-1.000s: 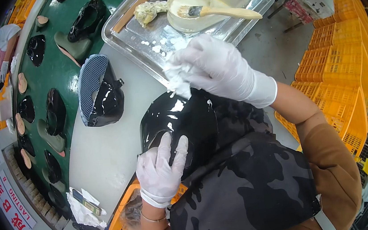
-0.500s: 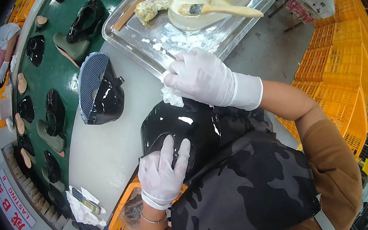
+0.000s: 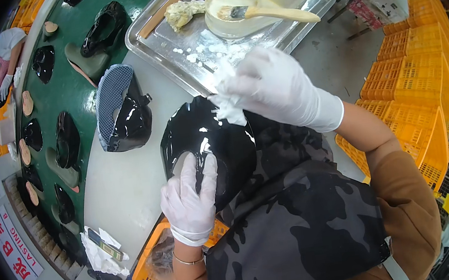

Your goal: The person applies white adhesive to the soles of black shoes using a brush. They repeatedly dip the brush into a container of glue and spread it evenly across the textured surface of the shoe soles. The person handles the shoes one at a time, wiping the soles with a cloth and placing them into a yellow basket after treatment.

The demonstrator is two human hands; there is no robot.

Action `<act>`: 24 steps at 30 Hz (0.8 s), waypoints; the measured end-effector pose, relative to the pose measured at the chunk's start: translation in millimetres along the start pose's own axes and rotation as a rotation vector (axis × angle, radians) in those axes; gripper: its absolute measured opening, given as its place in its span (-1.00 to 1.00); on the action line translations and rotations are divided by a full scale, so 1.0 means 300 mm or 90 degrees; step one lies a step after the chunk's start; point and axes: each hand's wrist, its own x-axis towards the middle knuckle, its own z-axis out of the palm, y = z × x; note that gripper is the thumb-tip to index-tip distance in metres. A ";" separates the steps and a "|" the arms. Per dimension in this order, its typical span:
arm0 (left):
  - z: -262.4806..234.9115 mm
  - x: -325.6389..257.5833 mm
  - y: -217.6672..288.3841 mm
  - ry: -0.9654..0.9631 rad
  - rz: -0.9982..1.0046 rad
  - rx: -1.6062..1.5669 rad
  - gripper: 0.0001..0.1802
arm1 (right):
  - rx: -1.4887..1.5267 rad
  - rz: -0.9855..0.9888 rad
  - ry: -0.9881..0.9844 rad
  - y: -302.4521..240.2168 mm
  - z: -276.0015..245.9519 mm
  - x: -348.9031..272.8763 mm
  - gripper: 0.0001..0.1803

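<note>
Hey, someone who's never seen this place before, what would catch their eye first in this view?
Probably the glossy black piece near the middle, with the white-gloved left grip on it and the right grip holding a crumpled white wad at its upper edge. Next, the bright yellow-orange crates stacked along the right side, and the wooden-handled brush across a tub at the top.

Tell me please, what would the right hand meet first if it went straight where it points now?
Beyond the crumpled white wad it holds, the right hand would probably meet the metal tray at its near edge, though depth is unclear.
</note>
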 end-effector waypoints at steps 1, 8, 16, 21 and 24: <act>0.004 0.004 0.000 -0.003 -0.007 0.000 -0.56 | 0.003 -0.010 -0.048 -0.004 0.002 -0.003 -0.79; 0.001 -0.019 0.000 -0.003 -0.053 0.000 -0.54 | 0.021 -0.058 -0.181 0.011 0.014 -0.026 -0.82; -0.038 -0.078 -0.007 0.042 -0.092 -0.087 -0.45 | -0.054 0.029 -0.032 0.070 -0.075 -0.037 -0.76; -0.006 -0.125 -0.005 0.220 -0.336 -0.427 -0.62 | -0.080 0.166 0.102 0.163 -0.155 -0.138 -0.71; -0.012 -0.124 -0.014 0.322 -0.412 -0.541 -0.65 | -0.099 0.206 0.159 0.264 -0.162 -0.199 -0.67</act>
